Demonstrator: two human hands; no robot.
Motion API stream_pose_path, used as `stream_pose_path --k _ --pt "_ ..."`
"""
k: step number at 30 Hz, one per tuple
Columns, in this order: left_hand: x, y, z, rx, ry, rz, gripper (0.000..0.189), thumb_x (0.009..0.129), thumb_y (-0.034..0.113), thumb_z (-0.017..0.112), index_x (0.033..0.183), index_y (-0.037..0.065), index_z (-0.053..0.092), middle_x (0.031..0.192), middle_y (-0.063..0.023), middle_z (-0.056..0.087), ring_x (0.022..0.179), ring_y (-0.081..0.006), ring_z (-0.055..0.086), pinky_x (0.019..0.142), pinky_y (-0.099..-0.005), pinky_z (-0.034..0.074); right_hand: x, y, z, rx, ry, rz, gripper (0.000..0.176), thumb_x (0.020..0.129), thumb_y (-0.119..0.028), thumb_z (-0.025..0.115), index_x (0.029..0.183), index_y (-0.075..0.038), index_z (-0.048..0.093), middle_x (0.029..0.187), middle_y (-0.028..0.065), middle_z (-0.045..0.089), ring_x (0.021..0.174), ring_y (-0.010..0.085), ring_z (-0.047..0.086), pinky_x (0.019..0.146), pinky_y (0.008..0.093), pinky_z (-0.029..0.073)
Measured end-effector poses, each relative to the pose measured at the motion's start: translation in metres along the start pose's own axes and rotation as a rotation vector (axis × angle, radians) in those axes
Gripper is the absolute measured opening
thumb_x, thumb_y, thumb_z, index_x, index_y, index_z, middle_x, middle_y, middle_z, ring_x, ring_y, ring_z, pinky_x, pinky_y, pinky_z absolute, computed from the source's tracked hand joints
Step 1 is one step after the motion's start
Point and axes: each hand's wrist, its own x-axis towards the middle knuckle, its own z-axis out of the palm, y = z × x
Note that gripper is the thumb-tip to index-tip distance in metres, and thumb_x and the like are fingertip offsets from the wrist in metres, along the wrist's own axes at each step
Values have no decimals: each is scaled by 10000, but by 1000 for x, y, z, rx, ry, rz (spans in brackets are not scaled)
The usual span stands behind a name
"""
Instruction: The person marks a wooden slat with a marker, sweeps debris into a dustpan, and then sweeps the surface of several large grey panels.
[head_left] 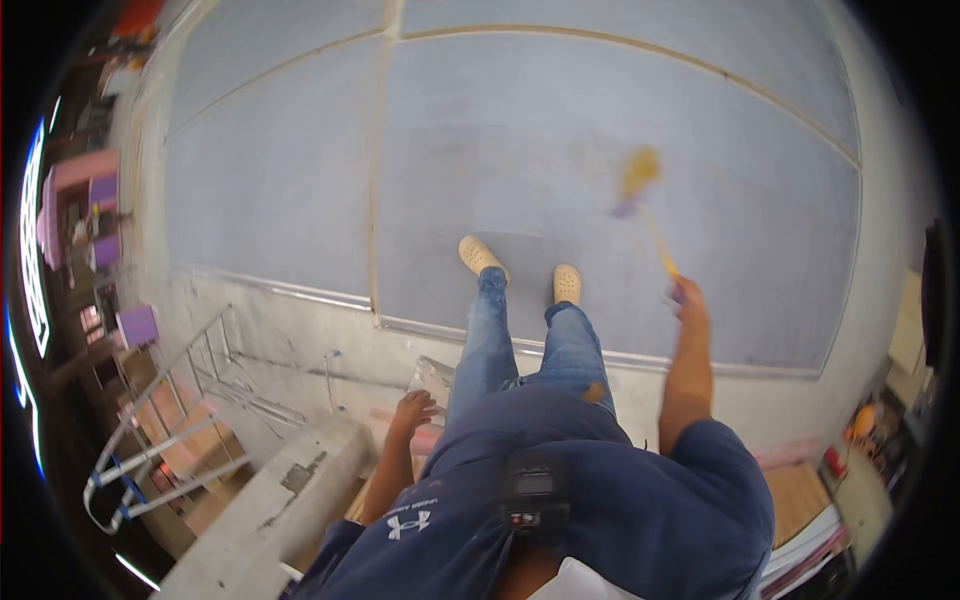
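Note:
In the head view my right hand (pixel 688 298) grips the handle of a paint roller (pixel 640 175). Its yellow head and purple end are smeared by motion, held out over a blue-grey panel surface (pixel 750 220). My left hand (pixel 415 408) hangs beside my left thigh, fingers loosely bent and apart, holding nothing. Cream clogs (pixel 567 284) are on my feet, at the near side of the same surface. Darker grey patches show on it around the feet and farther ahead.
Pale strips (pixel 372 180) divide the surface into sections. A metal ladder (pixel 165 425) leans at the left, close to a thick concrete beam (pixel 260 510). Boards (pixel 795 500) are stacked at the lower right, and assorted items crowd the right edge. Pink and purple structures (pixel 90 205) stand far left.

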Motion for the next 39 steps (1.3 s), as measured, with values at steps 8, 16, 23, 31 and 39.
stream_pose_path --k 8,16,23,31,39 --pt "92 77 -32 98 -99 119 348 840 230 516 1144 60 515 969 -83 639 821 -206 634 680 -340 480 60 -77 -129 142 684 103 222 812 -262 498 812 -51 567 596 41 497 518 180 492 461 355 396" --pt "100 172 -130 -262 -66 144 430 857 256 496 1230 50 442 1057 -131 611 869 -237 630 692 -313 483 76 -155 258 -542 352 -60 235 859 -264 473 761 -88 594 646 46 550 567 168 527 480 358 425" --pt "122 141 -190 -268 11 9 464 863 299 483 1256 61 411 1115 -132 581 890 -246 620 714 -346 471 -91 -193 643 -902 -158 -485 258 728 -217 526 803 8 625 674 178 626 591 293 618 540 415 474" --pt "119 178 -165 -233 -58 11 481 874 289 463 1290 60 384 1122 -131 573 919 -270 608 749 -386 489 -166 -209 777 -1250 -1137 -1327 183 704 -204 639 853 -104 673 761 78 640 668 251 603 609 391 484" --pt "81 266 -106 -232 37 137 436 872 271 470 1257 70 426 1048 -112 601 851 -235 625 659 -329 505 -64 -282 700 -1017 -966 -501 184 774 -254 580 749 -84 647 649 64 625 530 164 567 480 369 448"
